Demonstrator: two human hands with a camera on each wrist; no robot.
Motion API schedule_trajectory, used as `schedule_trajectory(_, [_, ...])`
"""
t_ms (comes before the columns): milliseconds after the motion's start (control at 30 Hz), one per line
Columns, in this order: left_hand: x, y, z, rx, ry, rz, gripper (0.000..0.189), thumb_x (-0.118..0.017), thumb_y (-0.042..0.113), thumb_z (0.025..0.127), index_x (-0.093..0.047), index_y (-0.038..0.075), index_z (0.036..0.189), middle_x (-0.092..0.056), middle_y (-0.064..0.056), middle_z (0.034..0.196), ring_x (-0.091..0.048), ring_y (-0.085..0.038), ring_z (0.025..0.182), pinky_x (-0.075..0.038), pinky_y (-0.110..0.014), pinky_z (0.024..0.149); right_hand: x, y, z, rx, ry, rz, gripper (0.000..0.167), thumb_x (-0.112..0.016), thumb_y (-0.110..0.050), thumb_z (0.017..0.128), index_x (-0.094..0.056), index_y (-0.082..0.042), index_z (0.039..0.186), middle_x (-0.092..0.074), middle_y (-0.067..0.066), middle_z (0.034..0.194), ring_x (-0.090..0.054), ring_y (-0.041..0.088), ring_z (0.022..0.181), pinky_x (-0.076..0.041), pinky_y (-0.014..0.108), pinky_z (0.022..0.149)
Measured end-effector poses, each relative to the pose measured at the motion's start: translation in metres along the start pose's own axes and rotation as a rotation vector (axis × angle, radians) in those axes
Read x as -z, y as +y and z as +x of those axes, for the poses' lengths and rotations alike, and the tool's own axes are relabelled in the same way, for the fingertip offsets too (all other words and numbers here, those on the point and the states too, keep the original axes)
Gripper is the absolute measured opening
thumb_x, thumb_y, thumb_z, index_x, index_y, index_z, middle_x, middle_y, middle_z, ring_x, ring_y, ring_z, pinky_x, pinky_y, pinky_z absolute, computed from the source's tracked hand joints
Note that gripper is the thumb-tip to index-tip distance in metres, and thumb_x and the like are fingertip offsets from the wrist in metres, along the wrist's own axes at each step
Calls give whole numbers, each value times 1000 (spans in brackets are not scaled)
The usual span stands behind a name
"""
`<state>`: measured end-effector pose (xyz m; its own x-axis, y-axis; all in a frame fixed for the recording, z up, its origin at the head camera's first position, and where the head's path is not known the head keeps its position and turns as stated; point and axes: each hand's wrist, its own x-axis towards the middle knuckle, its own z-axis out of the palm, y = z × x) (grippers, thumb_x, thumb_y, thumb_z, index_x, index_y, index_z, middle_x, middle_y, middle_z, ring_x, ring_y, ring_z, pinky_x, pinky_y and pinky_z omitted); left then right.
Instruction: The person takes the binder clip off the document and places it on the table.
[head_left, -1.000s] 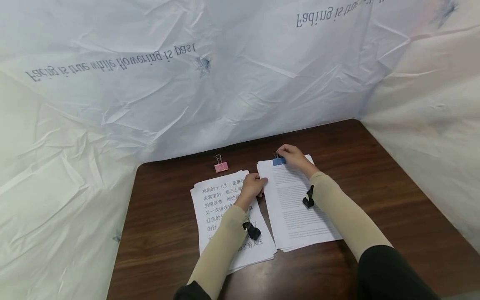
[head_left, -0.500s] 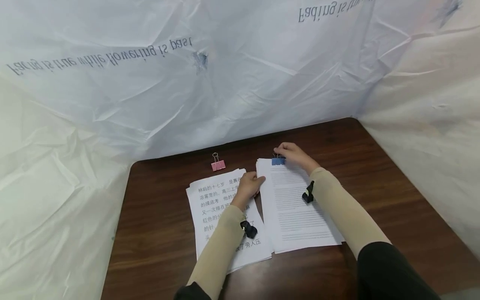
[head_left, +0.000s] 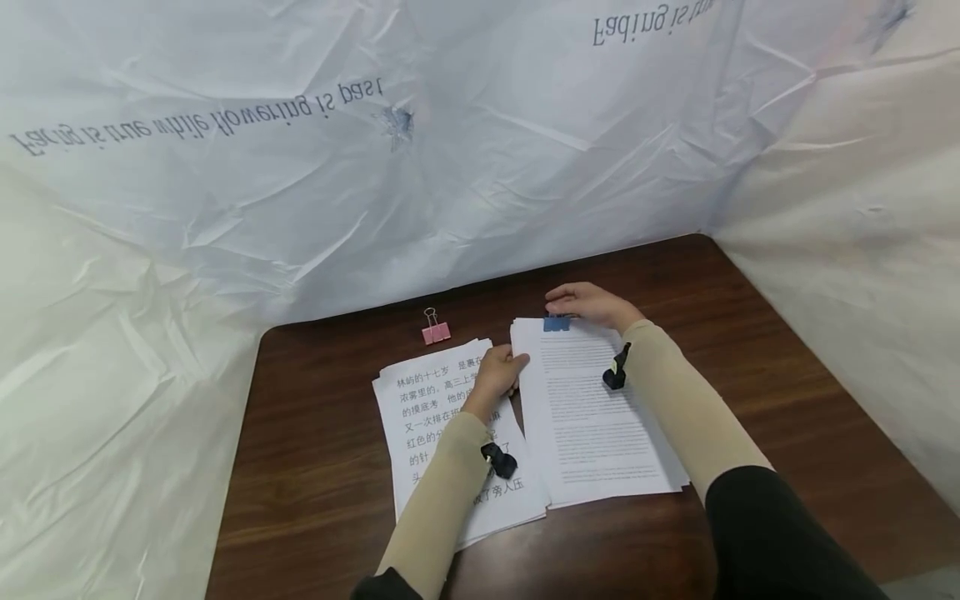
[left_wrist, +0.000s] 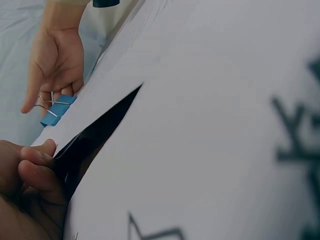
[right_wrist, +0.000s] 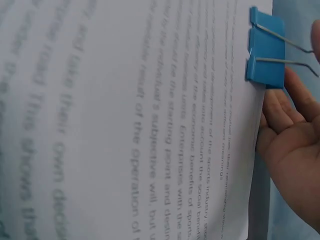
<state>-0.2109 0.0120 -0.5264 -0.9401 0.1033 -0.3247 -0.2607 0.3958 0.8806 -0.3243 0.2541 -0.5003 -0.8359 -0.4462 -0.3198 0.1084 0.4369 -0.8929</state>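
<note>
A blue binder clip [head_left: 557, 324] sits on the far edge of the right paper stack [head_left: 600, 417], which has small English print. My right hand [head_left: 590, 304] is just behind the clip. In the right wrist view, its fingers [right_wrist: 282, 110] extend behind and below the blue clip [right_wrist: 270, 52], and the thumb is apart from them near the wire handles. My left hand [head_left: 497, 377] reaches across the left paper stack [head_left: 420, 408] with large Chinese characters. It pinches the right stack's left edge near the top, thumb above and the other fingers curled, as the left wrist view shows of these fingers [left_wrist: 40, 175].
A pink binder clip [head_left: 436, 334] lies behind the left stack, one wire handle raised. Both stacks lie side by side on a dark wooden table [head_left: 315, 467]. White printed sheeting [head_left: 480, 192] hangs around the table's back and sides.
My right hand has gone from pinching the blue clip's wire handles to loosened, straighter fingers behind it. The left hand keeps its grip on the stack's edge. The head view has shifted slightly.
</note>
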Motion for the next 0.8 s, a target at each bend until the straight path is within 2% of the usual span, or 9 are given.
schedule_trajectory(200, [2,-2,3,-27,-7,15,31,-63,24,106,-51,12,81,-51,0,51,-47,-12,41,-41,-24,45,7,1,10,-22,-33,72,60,-67,-22,106,-44,2,157,-56,24,151,-54,34,139,-39,50,118])
schedule_trajectory(467, [5,-2,4,-49,-23,-16,30,-66,22,105,-50,11,82,-54,0,52,-50,-10,41,-46,-23,46,0,-6,18,-88,38,113,67,-76,-34,99,-52,-2,153,-59,19,149,-57,30,135,-41,47,117])
schedule_trajectory(800, [4,-1,3,-22,-43,-4,28,-65,22,106,-50,11,85,-54,-1,53,-52,-12,42,-46,-23,47,1,-7,17,-143,-47,152,65,-66,-30,107,-42,3,158,-49,24,157,-45,34,145,-30,51,123])
